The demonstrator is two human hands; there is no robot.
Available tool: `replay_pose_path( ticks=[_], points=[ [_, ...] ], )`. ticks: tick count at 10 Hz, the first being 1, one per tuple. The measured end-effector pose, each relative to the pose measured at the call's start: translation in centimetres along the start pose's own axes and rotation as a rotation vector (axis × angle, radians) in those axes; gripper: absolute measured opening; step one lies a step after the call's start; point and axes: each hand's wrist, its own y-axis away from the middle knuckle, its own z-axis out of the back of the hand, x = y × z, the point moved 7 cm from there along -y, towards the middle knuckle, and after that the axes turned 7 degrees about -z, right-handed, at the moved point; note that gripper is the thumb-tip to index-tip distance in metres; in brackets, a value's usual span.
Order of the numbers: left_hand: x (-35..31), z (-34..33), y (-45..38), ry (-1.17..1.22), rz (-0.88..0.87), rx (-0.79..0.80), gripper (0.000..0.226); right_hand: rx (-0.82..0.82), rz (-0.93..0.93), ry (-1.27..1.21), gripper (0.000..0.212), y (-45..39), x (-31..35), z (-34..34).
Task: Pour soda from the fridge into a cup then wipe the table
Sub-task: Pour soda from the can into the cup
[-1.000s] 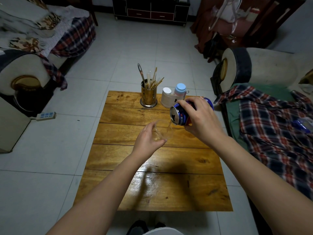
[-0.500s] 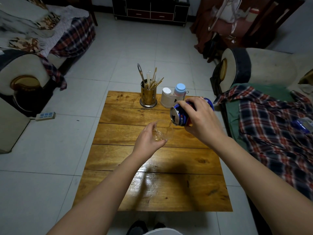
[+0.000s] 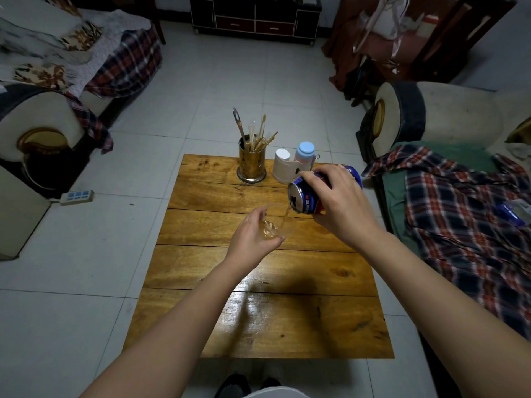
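Over the near half of the wooden table (image 3: 258,320), 2 bare forearms reach forward from the person. The left hand (image 3: 250,239) has its fingers and thumb curled round a clear cup (image 3: 275,222), which stands about mid-table. Just to the right of it and above, the right hand (image 3: 342,202) grips a blue soda can (image 3: 304,198), fingers wrapped over its side; the can is tipped nearly flat with its top toward the cup, and a thin pale stream runs from it into the cup. Along the far edge of the table stand 3 things: a brass holder (image 3: 252,165) full of sticks and utensils, a white container (image 3: 283,166) and, touching or just behind it, a bottle with a light blue cap (image 3: 306,152). Beyond lies tiled floor (image 3: 230,90), with a dark cabinet (image 3: 255,15) at the far wall.
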Motion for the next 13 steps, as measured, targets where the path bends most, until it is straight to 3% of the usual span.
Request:
replay_pose_path(
  ticks=[13],
  points=[
    [0.16, 0.56, 0.31, 0.020, 0.029, -0.029, 0.073, -0.022, 0.009, 0.001, 0.071, -0.36, 0.16, 0.20]
  ],
)
